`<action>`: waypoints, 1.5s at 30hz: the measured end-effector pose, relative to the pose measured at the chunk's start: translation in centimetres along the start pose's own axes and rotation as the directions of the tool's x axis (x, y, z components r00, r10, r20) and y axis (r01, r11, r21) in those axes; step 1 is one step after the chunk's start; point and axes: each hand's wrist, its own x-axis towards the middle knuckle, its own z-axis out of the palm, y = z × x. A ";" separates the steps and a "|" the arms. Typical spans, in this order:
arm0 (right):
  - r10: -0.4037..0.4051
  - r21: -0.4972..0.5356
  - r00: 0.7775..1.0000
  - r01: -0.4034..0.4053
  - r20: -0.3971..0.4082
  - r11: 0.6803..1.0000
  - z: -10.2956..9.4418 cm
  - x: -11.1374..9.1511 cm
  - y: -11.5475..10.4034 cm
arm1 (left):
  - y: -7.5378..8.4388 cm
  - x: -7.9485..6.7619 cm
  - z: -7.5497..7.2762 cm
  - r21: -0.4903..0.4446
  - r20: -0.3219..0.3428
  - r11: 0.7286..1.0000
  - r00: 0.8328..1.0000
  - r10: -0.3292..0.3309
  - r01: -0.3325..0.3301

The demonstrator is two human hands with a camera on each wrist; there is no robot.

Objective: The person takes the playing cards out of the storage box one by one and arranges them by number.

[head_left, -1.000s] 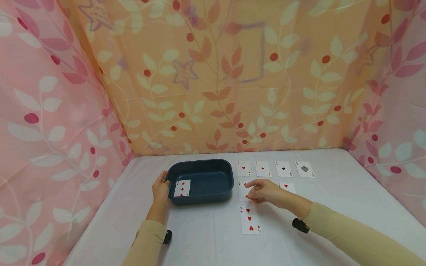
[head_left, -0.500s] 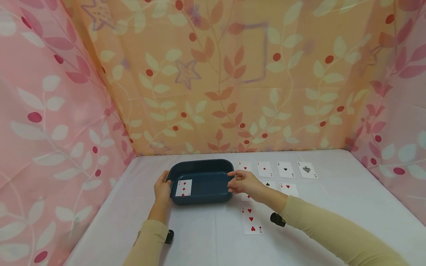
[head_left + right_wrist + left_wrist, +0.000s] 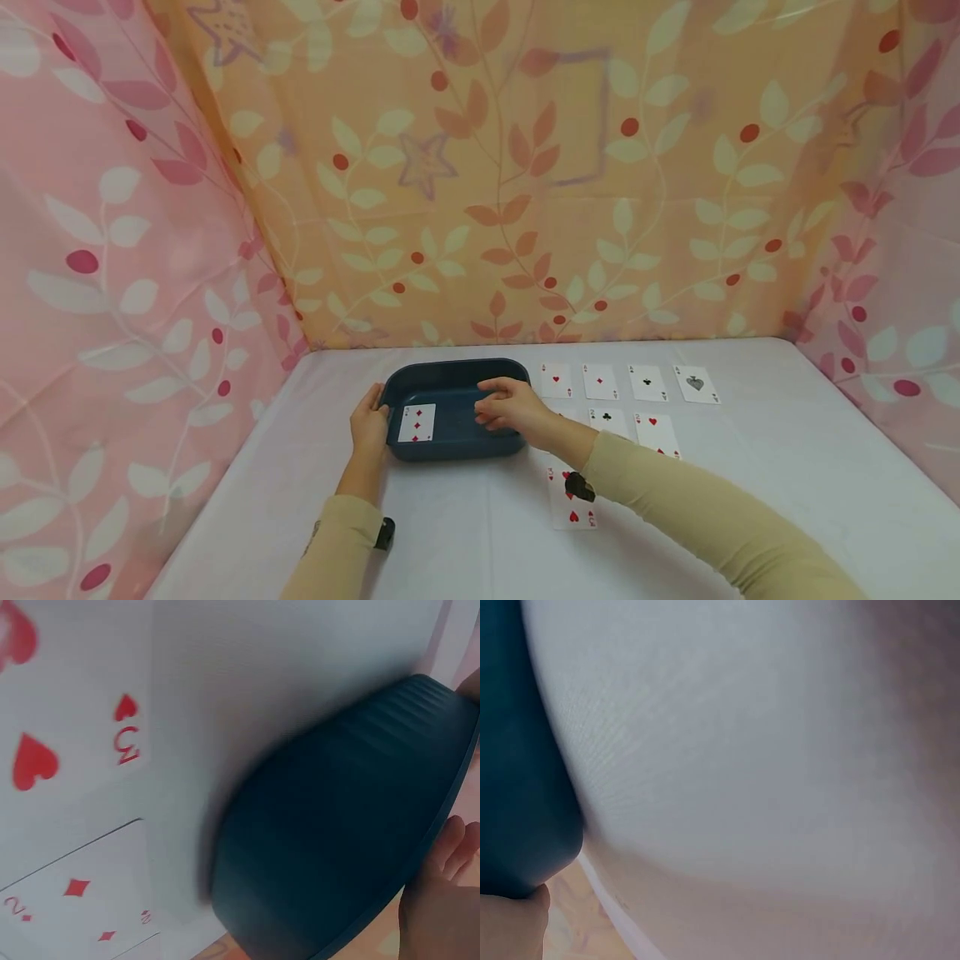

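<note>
A deep dark blue tray (image 3: 457, 451) with rounded corners stands on the white cloth. My left hand (image 3: 368, 425) grips its left rim, thumb on top. Inside the tray, at its left end, lies a three of diamonds (image 3: 417, 423) face up. My right hand (image 3: 512, 412) hovers over the tray's right side, fingers loosely bent, with nothing visible between them. In the right wrist view its fingers (image 3: 448, 840) show beyond the tray's rim. Beneath the right forearm lies a three of hearts (image 3: 573, 517), partly covered by the wrist camera.
Several aces, such as the ace of spades (image 3: 695, 383), form a row right of the tray. Nearer are a two of clubs (image 3: 606, 419), a two of hearts (image 3: 656, 432) and a two of diamonds (image 3: 90, 900), mostly hidden by the arm in the head view. Patterned curtains enclose the table.
My right hand has moved left from over the two of diamonds, across the tray's right rim, to above the tray's inside. The left hand keeps its grip; the cards lie as before.
</note>
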 end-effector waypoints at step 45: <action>0.087 -0.841 0.994 0.014 0.072 0.541 7.3 8.9 3.3 | -0.4 0.1 0.2 -0.030 -0.003 0.998 0.999 0.046 -0.046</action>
